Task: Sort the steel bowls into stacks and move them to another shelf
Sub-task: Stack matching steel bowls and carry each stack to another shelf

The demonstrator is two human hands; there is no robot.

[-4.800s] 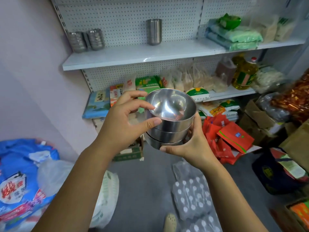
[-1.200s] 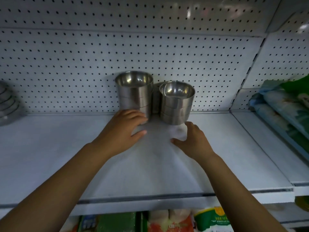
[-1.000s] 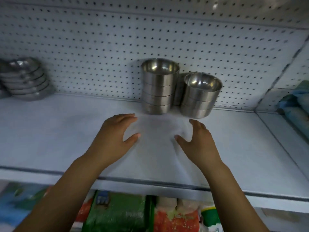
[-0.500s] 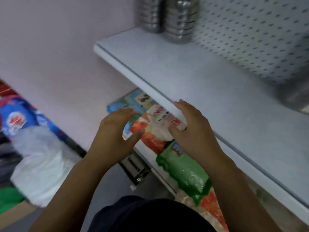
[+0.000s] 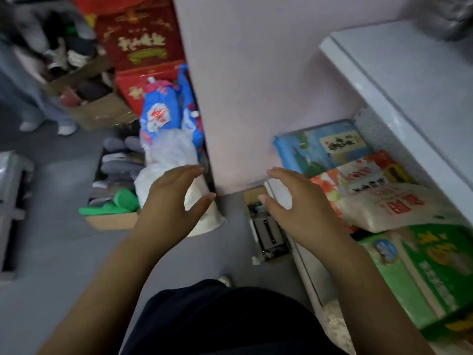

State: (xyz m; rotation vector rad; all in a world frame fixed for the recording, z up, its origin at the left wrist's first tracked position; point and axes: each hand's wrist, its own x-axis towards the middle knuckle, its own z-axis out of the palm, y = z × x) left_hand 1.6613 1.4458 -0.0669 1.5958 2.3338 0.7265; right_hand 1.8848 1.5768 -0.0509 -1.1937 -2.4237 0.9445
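From where I stand, the white smooth-topped shelf [image 5: 409, 80] runs off to the upper right. At its far corner is a grey, shiny blur that I take to be the steel bowls [image 5: 448, 16], sitting on the shelf top. It is too smeared to count them or to tell stacked from loose. The person's left hand [image 5: 171, 203] and right hand [image 5: 302, 211] hang in the air well below that shelf and apart from each other, fingers [image 5: 189, 172] spread and slack, gripping nothing. No bowl is being carried, so I judge this a gap between loads or the end of one. How many bowls are left to sort cannot be told from here.

As for what things are made of, the grey floor [image 5: 58, 252] is matt and plain, and the pale pink wall panel [image 5: 256, 73] is smooth and flat with a square lower edge. The shelf looks like painted metal with a rounded front lip. The red cardboard boxes with gold lettering [image 5: 138, 39] are stiff and glossy.

Beneath the shelf lie soft, pillowy goods: a green plastic packet [image 5: 435, 265], a bulging, crinkled white-and-red sack [image 5: 378, 198], and a flat, slick blue printed packet [image 5: 322, 147]. By the wall a blue-and-white woven sack [image 5: 163, 116] slumps, limp and creased. Near it are an open brown cardboard box [image 5: 99, 108] and a rounded green slipper [image 5: 115, 203]
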